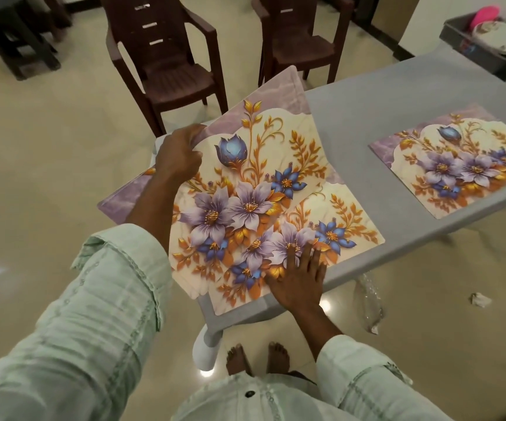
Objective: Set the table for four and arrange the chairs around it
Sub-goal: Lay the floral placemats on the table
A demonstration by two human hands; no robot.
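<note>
At the table's near corner (239,314), the left hand (179,153) pinches the upper floral mat (245,141) by its edge while the right hand (299,278) presses flat on the mat beneath (346,220) — best to peel slowly, keeping the lower one pinned square — another mat (458,165) lies farther right.

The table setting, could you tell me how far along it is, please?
Early stage. Done: one floral placemat lies flat on the grey table. In hand: the left hand grips lifted placemats while the right hand presses flat on the bottom one. Left: plates sit in the bin, and two brown chairs stand away from the table.
</note>
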